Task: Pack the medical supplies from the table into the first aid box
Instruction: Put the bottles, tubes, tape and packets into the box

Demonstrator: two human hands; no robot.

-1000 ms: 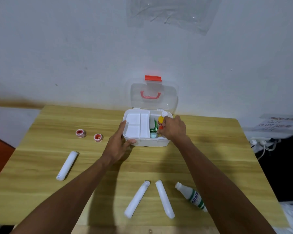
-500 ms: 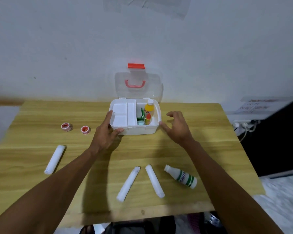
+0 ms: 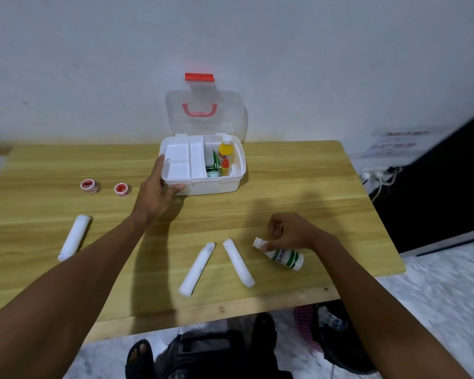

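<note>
The white first aid box (image 3: 231, 184) stands open at the back of the wooden table (image 3: 298, 181), its clear lid with a red handle upright. Inside it are a yellow bottle (image 3: 226, 150), a small orange bottle (image 3: 225, 167) and green packets (image 3: 213, 164). My left hand (image 3: 156, 192) grips the box's front left corner. My right hand (image 3: 292, 232) pinches the neck of a white bottle with green stripes (image 3: 285, 256) lying near the front right. Three white gauze rolls (image 3: 74, 236) (image 3: 197, 268) (image 3: 238, 262) and two red-cored tape rolls (image 3: 88, 186) (image 3: 121, 189) lie on the table.
The wall runs just behind the box. A power strip with cables (image 3: 378, 176) and a paper sign (image 3: 394, 144) sit to the right of the table. Below the front edge are my foot (image 3: 138, 356), a dark bag (image 3: 211, 354) and a pink basket (image 3: 307, 326).
My right hand has let go of the bottles in the box, drawn back to the front right and closed on the striped bottle's neck. The left hand has stayed on the box.
</note>
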